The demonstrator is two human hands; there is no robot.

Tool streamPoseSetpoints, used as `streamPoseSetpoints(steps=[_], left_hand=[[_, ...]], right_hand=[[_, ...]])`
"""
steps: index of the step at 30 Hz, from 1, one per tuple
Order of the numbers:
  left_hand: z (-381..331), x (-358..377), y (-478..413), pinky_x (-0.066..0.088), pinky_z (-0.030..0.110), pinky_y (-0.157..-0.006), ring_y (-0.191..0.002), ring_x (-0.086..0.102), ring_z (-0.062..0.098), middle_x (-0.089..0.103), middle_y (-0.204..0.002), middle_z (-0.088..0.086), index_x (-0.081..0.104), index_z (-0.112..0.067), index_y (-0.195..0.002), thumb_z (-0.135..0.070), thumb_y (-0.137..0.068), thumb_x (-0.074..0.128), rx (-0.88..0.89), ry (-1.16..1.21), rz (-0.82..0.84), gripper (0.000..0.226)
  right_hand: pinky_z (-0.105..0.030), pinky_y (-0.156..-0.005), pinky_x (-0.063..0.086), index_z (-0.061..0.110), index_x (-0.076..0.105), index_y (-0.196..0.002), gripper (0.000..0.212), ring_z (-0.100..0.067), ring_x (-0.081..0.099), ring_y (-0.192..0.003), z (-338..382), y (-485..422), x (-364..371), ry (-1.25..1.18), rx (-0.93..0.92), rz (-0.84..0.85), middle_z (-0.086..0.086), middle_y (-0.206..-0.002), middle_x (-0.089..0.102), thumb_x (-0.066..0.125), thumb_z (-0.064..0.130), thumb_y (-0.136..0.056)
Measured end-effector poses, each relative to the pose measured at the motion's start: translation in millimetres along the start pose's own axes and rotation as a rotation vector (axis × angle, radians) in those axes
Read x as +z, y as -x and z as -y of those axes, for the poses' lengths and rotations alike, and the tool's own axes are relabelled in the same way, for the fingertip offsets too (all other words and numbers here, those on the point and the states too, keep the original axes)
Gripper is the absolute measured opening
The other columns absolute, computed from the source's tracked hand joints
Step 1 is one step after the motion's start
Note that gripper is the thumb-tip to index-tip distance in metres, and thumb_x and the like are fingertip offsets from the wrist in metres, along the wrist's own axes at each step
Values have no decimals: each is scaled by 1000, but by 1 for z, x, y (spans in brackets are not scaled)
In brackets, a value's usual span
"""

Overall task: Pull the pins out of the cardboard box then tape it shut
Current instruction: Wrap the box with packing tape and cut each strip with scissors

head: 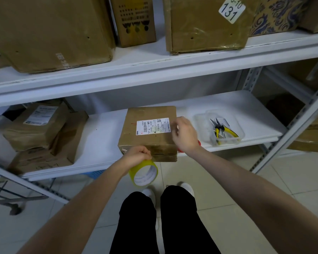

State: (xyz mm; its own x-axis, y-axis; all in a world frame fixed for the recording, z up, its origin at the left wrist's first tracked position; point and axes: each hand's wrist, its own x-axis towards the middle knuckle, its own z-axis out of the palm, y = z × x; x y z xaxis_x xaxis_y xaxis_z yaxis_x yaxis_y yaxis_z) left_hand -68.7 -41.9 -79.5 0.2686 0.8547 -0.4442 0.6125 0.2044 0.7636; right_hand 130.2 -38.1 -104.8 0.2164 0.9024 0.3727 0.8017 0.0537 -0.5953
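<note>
Brown cardboard box [154,142], label up, on the white shelf. Left hand [137,154] grips a yellowish clear tape roll [144,176] at the box's near edge. Right hand [184,134] at the box's right edge, fingers curled; whether they hold anything, cannot tell. Best: pull the strip taut along the seam, press flat. Right of the box: clear plastic tray [202,120] holding yellow-handled pliers [221,130].

Tape roll [143,173] in left hand [136,154]

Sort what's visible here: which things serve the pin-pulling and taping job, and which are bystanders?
Job: cardboard box; tape roll in left hand; right hand; yellow-handled pliers in clear tray.
Bystanders: upper-shelf boxes; parcels at left.
</note>
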Motion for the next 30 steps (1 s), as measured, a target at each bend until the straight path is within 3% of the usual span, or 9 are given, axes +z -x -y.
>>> streamPoseSetpoints(steps=[3,5,11,16,19,21,23,25,30], left_hand=[[6,0,4,41,19,-72,-91,55,14,60,-83,-3,60,-17,-66,-2,-82,63,7,-24,-40,22],[6,-2,9,39,18,-64,-78,52,11,58,-78,-3,59,-17,-66,-1,-82,62,18,-32,-71,23],[8,-20,20,42,21,-60,-71,51,9,58,-75,-1,60,-15,-69,-1,-85,59,21,48,-92,21],[5,-25,22,43,23,-59,-67,51,12,57,-71,3,59,-14,-68,0,-85,57,22,121,-117,22],[10,-30,24,42,24,-65,-74,52,17,57,-72,2,59,-15,-66,0,-83,59,28,135,-224,22],[10,-37,26,42,24,-69,-82,52,19,57,-74,1,59,-15,-66,-1,-83,60,39,136,-272,22],[8,-43,30,44,26,-68,-86,53,20,58,-78,2,61,-16,-68,-5,-83,62,11,147,-222,18],[4,-46,35,49,27,-64,-87,55,20,60,-83,4,62,-17,-72,-12,-82,66,-67,148,-102,12],[-3,-35,35,52,33,-76,-88,59,16,64,-90,5,61,-17,-79,-13,-89,58,-104,145,122,11]], right_hand=[[-35,-86,43,17,59,-114,34,-24,56,-110,26,9,6,242,-327,251,-2,-118,59,59,33,-84],[-37,-91,41,19,53,-122,52,-24,52,-116,36,13,18,428,-362,339,-3,-125,55,61,49,-81],[-36,-84,42,12,58,-114,50,-29,59,-105,54,10,36,617,-430,268,-9,-114,61,62,50,-82],[-28,-59,42,14,70,-80,34,-27,67,-70,64,19,33,517,-468,238,-6,-78,68,60,46,-81],[-28,-61,42,17,67,-98,32,-27,66,-82,63,3,17,339,-333,231,-6,-91,70,43,37,-96],[-33,-79,46,15,56,-119,33,-28,58,-108,48,-15,8,312,-137,204,-10,-117,60,48,35,-94],[-44,-107,33,16,37,-138,61,-31,31,-136,28,-32,6,341,71,300,-14,-148,31,60,40,-87],[-53,-114,20,21,19,-148,91,-32,10,-145,13,-46,6,233,241,445,-8,-158,5,70,51,-78],[-50,-97,48,22,31,-138,102,-29,41,-127,0,-53,0,-29,327,553,-2,-139,31,84,54,-57]])
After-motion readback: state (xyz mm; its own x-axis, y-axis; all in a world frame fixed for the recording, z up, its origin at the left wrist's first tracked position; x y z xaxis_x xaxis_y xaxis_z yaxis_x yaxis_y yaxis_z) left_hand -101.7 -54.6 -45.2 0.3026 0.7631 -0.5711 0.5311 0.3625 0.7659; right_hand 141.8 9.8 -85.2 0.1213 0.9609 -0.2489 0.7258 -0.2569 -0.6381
